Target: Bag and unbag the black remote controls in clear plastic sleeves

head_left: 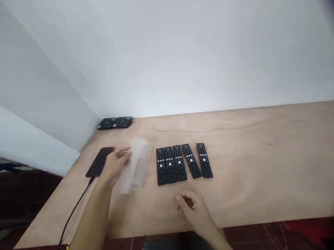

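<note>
My left hand (114, 165) is over the table's left part, its fingers gripping the edge of a clear plastic bag (135, 164), which looks raised and slightly blurred. A black smartphone (99, 161) lies just beyond my left hand, partly hidden by it. My right hand (192, 210) rests near the table's front edge with its fingers curled and nothing visible in them. Several black remote controls (178, 164) lie side by side, a short way beyond my right hand, and neither hand touches them.
A black cable (75, 209) runs from the phone over the table's front edge. Several flat black devices (115, 123) sit in the far corner against the white wall (187, 55). The plywood table (251, 163) extends far to the right.
</note>
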{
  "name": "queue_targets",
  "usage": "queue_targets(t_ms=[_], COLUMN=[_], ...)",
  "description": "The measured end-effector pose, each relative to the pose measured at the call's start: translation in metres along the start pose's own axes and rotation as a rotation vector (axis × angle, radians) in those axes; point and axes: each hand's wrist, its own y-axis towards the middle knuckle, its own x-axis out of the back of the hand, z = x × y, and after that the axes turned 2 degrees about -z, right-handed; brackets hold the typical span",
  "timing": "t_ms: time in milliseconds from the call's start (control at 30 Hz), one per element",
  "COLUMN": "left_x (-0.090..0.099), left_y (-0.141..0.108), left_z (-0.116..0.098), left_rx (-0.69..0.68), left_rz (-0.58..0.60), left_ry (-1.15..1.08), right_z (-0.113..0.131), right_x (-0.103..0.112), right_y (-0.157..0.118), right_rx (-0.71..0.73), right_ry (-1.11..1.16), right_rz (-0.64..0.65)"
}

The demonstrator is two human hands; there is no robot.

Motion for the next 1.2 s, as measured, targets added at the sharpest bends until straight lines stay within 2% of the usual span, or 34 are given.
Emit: queue_targets(t_ms=[133, 300, 400, 533, 633, 767, 900, 1000, 1067, 1133, 1200], left_x=[-0.016, -0.021, -0.016, -0.017, -0.026, -0.034, -0.027, -0.022, -0.025, -0.035, -0.053], left_y=[0.021, 0.016, 0.009, -0.001, -0.005, -0.005, -0.004, -0.018, -0.038, -0.065, -0.093], left_z=[0.019, 0.025, 0.022, 0.034, 0.055, 0.070, 0.057, 0.029, 0.009, -0.006, -0.012], left_rx=[-0.047, -0.236, -0.393, -0.568, -0.573, -0.543, -0.552, -0.625, -0.714, -0.774, -0.814], left_rz=[-0.103, -0.166, -0.095, 0.126, 0.248, 0.262, 0.252, 0.140, 0.106, 0.163, 0.237], left_ry=[0.178, 0.428, 0.502, 0.640, 0.794, 0.825, 0.827, 0.801, 0.753, 0.686, 0.603], right_z=[-0.003, -0.001, -0.001, -0.005, -0.007, -0.005, -0.004, -0.006, -0.006, -0.005, -0.004], right_x=[-0.001, -0.001, 0.000, 0.000, 0.000, 0.001, 0.000, 0.003, 0.011, 0.026, 0.045], right_y=[0.000, -0.001, -0.001, -0.001, 0.000, -0.001, -0.003, -0.006, -0.007, -0.006, 0.000], right_rx=[0.001, -0.009, -0.013, -0.013, -0.008, 0.005, 0.002, 0.059, 0.154, 0.286, 0.421], right_ry=[0.002, -0.002, 0.004, 0.010, 0.008, 0.004, -0.018, -0.060, -0.124, -0.228, -0.366], right_rz=[0.003, 0.004, 0.010, 0.013, 0.012, 0.009, -0.022, -0.121, -0.234, -0.318, -0.325])
